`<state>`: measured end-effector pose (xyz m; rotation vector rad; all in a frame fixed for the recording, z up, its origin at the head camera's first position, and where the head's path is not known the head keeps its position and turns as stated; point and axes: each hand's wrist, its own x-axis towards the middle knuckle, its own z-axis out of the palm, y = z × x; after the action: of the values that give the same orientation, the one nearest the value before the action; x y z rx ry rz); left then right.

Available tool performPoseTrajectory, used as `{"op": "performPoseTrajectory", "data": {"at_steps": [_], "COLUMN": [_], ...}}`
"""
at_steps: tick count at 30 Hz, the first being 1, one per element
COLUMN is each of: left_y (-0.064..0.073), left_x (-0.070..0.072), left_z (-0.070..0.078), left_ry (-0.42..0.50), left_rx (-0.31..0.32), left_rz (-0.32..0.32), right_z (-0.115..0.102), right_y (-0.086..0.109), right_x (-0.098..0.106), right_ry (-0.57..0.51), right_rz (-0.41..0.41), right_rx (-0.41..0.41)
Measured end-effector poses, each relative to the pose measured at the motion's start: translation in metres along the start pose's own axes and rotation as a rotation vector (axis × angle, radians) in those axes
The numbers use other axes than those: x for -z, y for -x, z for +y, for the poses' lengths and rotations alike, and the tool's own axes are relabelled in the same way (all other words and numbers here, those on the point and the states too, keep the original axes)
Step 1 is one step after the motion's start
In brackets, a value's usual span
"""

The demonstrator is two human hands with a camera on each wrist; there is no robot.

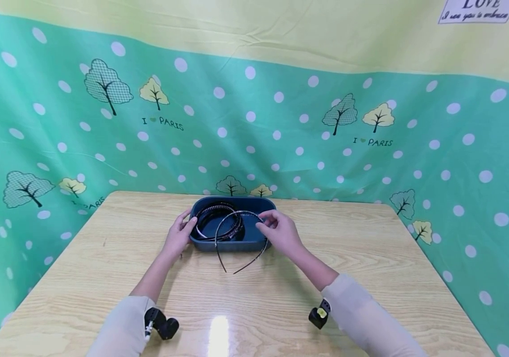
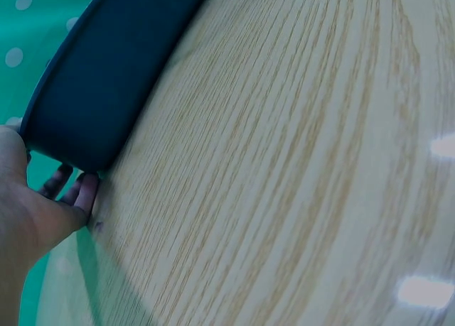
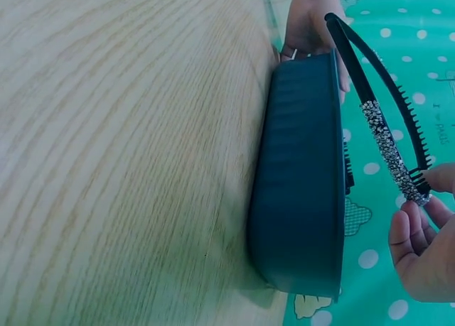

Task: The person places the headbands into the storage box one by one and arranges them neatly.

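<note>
A dark blue plastic basin (image 1: 232,246) stands near the table's far edge with several dark headbands (image 1: 200,228) inside its left part. My left hand (image 1: 180,234) grips the basin's left end, thumb at the rim and fingers lower down in the left wrist view, on the basin (image 2: 106,77). Above the basin's right side my right hand (image 1: 281,230) pinches a black headband (image 1: 223,258) by one side, its two ends pointing toward me. In the right wrist view, the headband (image 3: 384,141) shows sparkling stones along its band and comb teeth on its inner edge.
The light wood-grain table (image 1: 102,277) surrounds the basin. Behind it hangs a green and yellow cloth (image 1: 254,148) with dots and trees. A small black camera (image 1: 165,325) is strapped at the left sleeve, another camera (image 1: 318,317) at the right.
</note>
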<state>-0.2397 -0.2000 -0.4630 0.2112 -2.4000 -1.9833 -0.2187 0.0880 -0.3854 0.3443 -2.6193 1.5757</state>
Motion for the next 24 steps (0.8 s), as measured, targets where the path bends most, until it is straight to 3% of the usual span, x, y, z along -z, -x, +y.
{"op": "performPoseTrajectory", "data": {"at_steps": [15, 24], "left_y": [0.001, 0.000], "left_x": [0.000, 0.000], "left_z": [-0.001, -0.003], "left_ry": [0.002, 0.002], "left_rx": [-0.010, -0.016], "left_rz": [-0.005, 0.001], "right_z": [0.003, 0.007], "right_y": [-0.009, -0.017], "right_x": [0.001, 0.000], "right_ry": [-0.037, -0.041], "right_rz": [0.080, 0.125], "right_rx": [-0.034, 0.016]}}
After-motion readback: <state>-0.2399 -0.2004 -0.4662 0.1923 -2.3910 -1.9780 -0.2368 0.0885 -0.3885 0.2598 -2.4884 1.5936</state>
